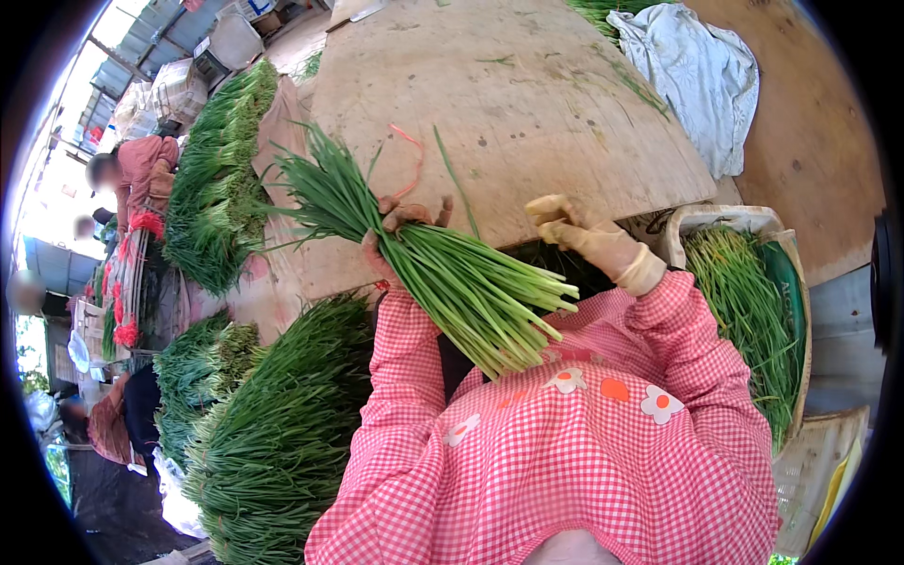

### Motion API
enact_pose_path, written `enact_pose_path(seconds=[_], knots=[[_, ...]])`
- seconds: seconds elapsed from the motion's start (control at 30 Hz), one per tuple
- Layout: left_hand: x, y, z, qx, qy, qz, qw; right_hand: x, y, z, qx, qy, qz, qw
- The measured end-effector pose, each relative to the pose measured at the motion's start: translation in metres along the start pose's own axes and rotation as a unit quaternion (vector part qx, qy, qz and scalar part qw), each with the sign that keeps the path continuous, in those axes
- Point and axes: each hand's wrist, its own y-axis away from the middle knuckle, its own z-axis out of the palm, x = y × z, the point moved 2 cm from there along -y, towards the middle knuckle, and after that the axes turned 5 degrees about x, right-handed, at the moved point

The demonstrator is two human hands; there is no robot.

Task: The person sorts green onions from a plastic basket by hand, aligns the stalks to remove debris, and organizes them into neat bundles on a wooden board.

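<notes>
A bunch of long green garlic chives (pixel 476 292) is gripped by my left hand (pixel 405 215), whose fingers wrap over its middle. The dark leaf tips fan out to the upper left, and the pale stem ends point right, toward my apron. From beside the left fingers a thin red tie (pixel 414 160) curves up over the wooden board (pixel 471 85). My right hand (pixel 579 231), in a pale rubber glove, is raised to the right of the stem ends, apart from them. Its fingers are loosely bent and spread, with nothing visible in them.
Big heaps of chives lie at the left (pixel 273 443) and far left (pixel 221 179). To my right stands a white crate (pixel 678 235) of loose chives. A pale cloth (pixel 697 80) lies on the board's far right. Other people (pixel 146 179) work at far left.
</notes>
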Motion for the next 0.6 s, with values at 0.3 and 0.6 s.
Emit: enact_pose_path(seconds=[0.3,0.6], knots=[[-0.019,0.007,-0.010,0.034,-0.126,-0.046,0.990,-0.022,-0.068,0.056,-0.084,-0.059,-0.013,0.995],[-0.029,0.013,-0.026,0.049,-0.087,-0.028,0.995,-0.008,-0.068,0.063,0.012,-0.078,0.201,0.976]])
